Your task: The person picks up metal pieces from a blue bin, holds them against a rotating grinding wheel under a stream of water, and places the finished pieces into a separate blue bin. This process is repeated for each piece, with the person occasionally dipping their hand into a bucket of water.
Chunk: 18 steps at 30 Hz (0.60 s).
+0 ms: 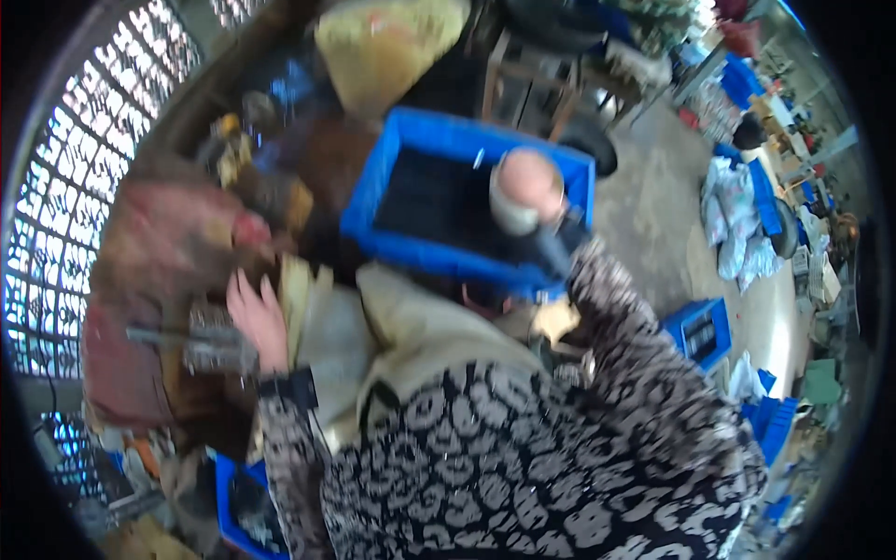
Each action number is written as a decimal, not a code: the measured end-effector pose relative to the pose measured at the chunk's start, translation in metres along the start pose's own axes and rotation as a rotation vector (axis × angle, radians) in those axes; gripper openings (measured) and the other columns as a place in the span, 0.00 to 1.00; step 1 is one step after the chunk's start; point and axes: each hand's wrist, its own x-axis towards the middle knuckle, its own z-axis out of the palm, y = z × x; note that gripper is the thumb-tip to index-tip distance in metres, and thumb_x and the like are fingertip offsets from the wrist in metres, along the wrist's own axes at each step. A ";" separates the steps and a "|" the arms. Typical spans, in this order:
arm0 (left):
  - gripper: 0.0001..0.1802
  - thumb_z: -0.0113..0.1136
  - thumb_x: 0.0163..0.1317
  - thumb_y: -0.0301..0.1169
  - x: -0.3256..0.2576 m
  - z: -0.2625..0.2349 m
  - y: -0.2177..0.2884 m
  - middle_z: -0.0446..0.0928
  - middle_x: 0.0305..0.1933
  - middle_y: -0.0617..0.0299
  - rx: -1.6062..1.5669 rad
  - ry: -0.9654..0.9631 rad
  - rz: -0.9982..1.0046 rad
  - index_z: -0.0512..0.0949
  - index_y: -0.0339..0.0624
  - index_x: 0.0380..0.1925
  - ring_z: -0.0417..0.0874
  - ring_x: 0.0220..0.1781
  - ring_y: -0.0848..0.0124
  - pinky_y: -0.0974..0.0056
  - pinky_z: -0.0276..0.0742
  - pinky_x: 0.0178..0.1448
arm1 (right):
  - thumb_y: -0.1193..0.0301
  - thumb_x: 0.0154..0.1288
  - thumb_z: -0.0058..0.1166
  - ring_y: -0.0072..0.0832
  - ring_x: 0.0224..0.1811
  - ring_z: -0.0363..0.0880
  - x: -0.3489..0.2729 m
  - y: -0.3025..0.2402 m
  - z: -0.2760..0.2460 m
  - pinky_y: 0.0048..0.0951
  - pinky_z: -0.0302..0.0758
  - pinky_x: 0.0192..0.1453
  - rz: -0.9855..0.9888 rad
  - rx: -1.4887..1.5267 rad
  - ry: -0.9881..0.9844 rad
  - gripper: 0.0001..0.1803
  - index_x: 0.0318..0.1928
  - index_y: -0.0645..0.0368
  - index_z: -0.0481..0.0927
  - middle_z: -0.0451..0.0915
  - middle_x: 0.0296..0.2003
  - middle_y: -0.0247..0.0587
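Note:
My left hand (258, 315) is at the left, its fingers stretched out and slightly apart, with nothing seen in it. It is beside a clear-looking block with a metal rod (177, 334) and a reddish-brown covered surface (149, 252). My right hand (532, 182) is over the right part of a large blue crate (373, 191) with a dark inside. It looks rounded and closed, with a whitish thing (511, 215) against it; motion blur hides what that is. A yellowish-grey cloth (439, 322) lies across my lap.
Beyond the crate are a yellow sack (387, 47) and a wooden stool (532, 79). To the right, a smaller blue crate (700, 331) and filled plastic bags (737, 215) stand on the concrete floor. Another blue crate (229, 509) is at lower left.

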 end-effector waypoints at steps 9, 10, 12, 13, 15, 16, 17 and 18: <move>0.26 0.53 0.68 0.42 -0.015 0.021 -0.009 0.71 0.59 0.42 -0.015 -0.042 -0.005 0.71 0.34 0.58 0.71 0.59 0.47 0.51 0.66 0.63 | 0.64 0.62 0.49 0.48 0.47 0.82 0.080 0.092 -0.004 0.43 0.78 0.49 -0.274 -0.438 -0.084 0.17 0.42 0.60 0.84 0.82 0.43 0.54; 0.26 0.53 0.68 0.42 -0.017 0.020 -0.008 0.71 0.59 0.42 -0.017 -0.044 -0.010 0.71 0.34 0.58 0.71 0.59 0.47 0.50 0.66 0.63 | 0.63 0.62 0.49 0.48 0.50 0.80 0.084 0.095 0.000 0.42 0.77 0.52 -0.249 -0.443 -0.109 0.17 0.43 0.59 0.84 0.82 0.46 0.54; 0.26 0.52 0.68 0.42 -0.018 0.021 -0.011 0.71 0.59 0.42 -0.013 -0.045 -0.011 0.71 0.34 0.58 0.70 0.59 0.47 0.50 0.66 0.63 | 0.60 0.63 0.50 0.47 0.55 0.78 0.091 0.100 0.013 0.41 0.74 0.57 -0.201 -0.449 -0.157 0.19 0.46 0.57 0.84 0.80 0.50 0.52; 0.26 0.52 0.68 0.42 -0.017 0.023 -0.013 0.71 0.59 0.42 -0.010 -0.042 -0.008 0.71 0.34 0.58 0.70 0.59 0.47 0.50 0.66 0.63 | 0.60 0.63 0.50 0.47 0.55 0.78 0.092 0.101 0.023 0.41 0.74 0.57 -0.204 -0.447 -0.162 0.19 0.46 0.57 0.84 0.80 0.50 0.52; 0.26 0.52 0.68 0.43 -0.015 0.027 -0.014 0.71 0.60 0.43 -0.006 -0.039 -0.002 0.71 0.34 0.58 0.70 0.59 0.47 0.50 0.66 0.63 | 0.60 0.61 0.51 0.43 0.48 0.82 0.098 0.104 0.041 0.40 0.78 0.49 -0.275 -0.465 -0.065 0.16 0.41 0.56 0.86 0.83 0.45 0.47; 0.26 0.52 0.68 0.43 -0.013 0.029 -0.013 0.71 0.60 0.43 -0.006 -0.039 0.003 0.71 0.34 0.58 0.70 0.60 0.47 0.51 0.66 0.63 | 0.60 0.60 0.52 0.41 0.44 0.84 0.104 0.106 0.045 0.40 0.80 0.45 -0.308 -0.474 -0.012 0.15 0.39 0.55 0.86 0.85 0.42 0.45; 0.26 0.52 0.68 0.42 -0.011 0.034 -0.009 0.71 0.60 0.42 -0.015 -0.045 0.009 0.71 0.34 0.58 0.70 0.60 0.47 0.51 0.66 0.63 | 0.60 0.60 0.52 0.41 0.44 0.84 0.115 0.106 0.040 0.40 0.80 0.45 -0.297 -0.477 -0.011 0.15 0.39 0.55 0.86 0.85 0.42 0.45; 0.26 0.52 0.68 0.42 -0.005 0.035 0.001 0.71 0.60 0.42 -0.034 -0.045 0.024 0.71 0.34 0.58 0.70 0.60 0.47 0.51 0.66 0.64 | 0.63 0.59 0.52 0.35 0.36 0.84 0.130 0.106 0.019 0.38 0.78 0.36 -0.054 -0.292 -0.353 0.13 0.33 0.55 0.86 0.85 0.36 0.41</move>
